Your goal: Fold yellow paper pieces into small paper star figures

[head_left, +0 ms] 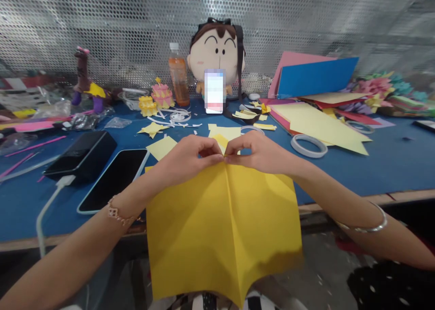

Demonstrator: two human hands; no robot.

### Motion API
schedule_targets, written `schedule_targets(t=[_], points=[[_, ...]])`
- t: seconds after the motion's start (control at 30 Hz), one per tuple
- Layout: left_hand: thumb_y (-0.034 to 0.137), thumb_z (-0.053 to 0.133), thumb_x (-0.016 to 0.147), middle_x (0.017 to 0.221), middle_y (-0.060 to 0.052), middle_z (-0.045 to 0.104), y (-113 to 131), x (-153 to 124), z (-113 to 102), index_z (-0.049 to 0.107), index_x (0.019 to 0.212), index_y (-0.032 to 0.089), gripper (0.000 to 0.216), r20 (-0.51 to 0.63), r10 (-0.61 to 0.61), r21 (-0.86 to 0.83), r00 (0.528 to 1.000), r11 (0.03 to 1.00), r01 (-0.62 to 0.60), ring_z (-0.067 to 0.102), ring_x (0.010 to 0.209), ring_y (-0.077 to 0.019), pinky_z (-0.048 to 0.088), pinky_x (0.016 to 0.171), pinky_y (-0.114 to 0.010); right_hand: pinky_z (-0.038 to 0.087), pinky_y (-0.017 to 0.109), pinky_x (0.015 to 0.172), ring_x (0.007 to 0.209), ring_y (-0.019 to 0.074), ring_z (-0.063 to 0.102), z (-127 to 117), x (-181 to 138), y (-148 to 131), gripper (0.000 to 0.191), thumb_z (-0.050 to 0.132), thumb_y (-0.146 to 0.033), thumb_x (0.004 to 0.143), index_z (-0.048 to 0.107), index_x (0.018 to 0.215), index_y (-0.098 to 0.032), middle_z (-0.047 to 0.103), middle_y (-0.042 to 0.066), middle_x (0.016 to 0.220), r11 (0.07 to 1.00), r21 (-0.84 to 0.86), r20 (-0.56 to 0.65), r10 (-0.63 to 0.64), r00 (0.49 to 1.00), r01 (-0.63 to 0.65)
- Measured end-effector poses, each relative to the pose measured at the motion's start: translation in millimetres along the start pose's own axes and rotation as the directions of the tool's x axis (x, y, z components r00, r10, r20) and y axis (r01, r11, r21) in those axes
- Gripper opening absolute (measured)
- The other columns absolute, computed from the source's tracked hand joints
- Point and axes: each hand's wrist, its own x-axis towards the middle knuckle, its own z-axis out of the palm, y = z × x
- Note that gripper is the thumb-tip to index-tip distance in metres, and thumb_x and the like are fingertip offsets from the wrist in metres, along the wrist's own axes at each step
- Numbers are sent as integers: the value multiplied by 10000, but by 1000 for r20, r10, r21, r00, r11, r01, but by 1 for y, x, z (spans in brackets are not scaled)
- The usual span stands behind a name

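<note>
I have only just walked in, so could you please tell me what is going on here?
A person is holding a yellow sheet with both hands, the left hand and right hand pinching its top edge close together, by a crease running down the middle. The sheet hangs open past the front edge of the blue table. On the table, a phone with a dark screen lies on the left and a roll of tape on the right.

Room is left toward the table's (384,165) front right corner — bounded by tape (311,154); nearer the left edge, passage is blocked by the flat phone (113,181) and black block (83,156).
</note>
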Motion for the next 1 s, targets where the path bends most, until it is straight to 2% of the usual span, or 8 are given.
schedule_targets(t=[0.1, 0.2, 0.37, 0.53, 0.67, 0.83, 1.0], points=[[418, 546, 743, 579, 46, 468, -2, 1, 0, 502, 606, 185, 273, 90, -12, 24, 996, 1000, 10, 418, 558, -108, 301, 518, -236, 338, 243, 584, 603, 113, 484, 0, 1, 1, 164, 545, -231, 809, 644, 713, -143, 613, 8, 647, 1000, -3, 41, 1, 999, -1], [425, 562, 713, 542, 61, 322, -3, 2, 0, 379, 532, 192, 348, 132, -31, 56, 991, 998, 24, 312, 515, -91, 217, 480, -247, 336, 235, 581, 604, 108, 484, -1, 3, 3, 160, 553, -250, 810, 640, 723, -147, 613, -1, 654, 1000, 2, 86, 5, 996, -6], [403, 548, 700, 542, 60, 255, -2, 4, 3, 316, 515, 196, 362, 121, -75, 80, 990, 995, 66, 278, 519, -90, 201, 480, -253, 266, 232, 523, 544, 88, 409, -1, 6, 8, 168, 605, -250, 763, 589, 630, -148, 508, -34, 567, 999, -29, 124, 46, 991, -43], [380, 566, 677, 523, 63, 258, 0, 4, 5, 300, 489, 195, 374, 97, -127, 88, 987, 989, 119, 269, 508, -86, 197, 471, -255, 255, 248, 542, 571, 96, 398, 1, 5, 7, 174, 596, -253, 763, 568, 627, -149, 483, -30, 585, 995, -45, 117, 90, 989, -86], [357, 568, 680, 514, 64, 277, 1, 2, 6, 301, 488, 195, 367, 85, -157, 106, 984, 983, 148, 275, 503, -85, 204, 471, -254, 244, 253, 541, 564, 88, 349, 2, 5, 6, 204, 582, -254, 775, 514, 606, -161, 408, -46, 580, 994, -40, 138, 109, 984, -104], [369, 574, 699, 512, 63, 302, 0, 2, 5, 342, 503, 192, 351, 74, -185, 149, 980, 974, 173, 297, 503, -88, 214, 479, -253, 137, 279, 503, 515, 70, 192, 1, 4, 8, 432, 651, -302, 737, 294, 521, -189, 173, -75, 554, 990, -53, 214, 136, 967, -127], [375, 571, 719, 520, 56, 340, 0, 1, 5, 355, 513, 189, 352, 77, -217, 201, 973, 959, 198, 325, 510, -93, 221, 490, -253, 117, 284, 493, 512, 65, 147, 3, 5, 10, 505, 662, -301, 734, 212, 533, -193, 117, -75, 566, 986, -52, 220, 166, 961, -159]])
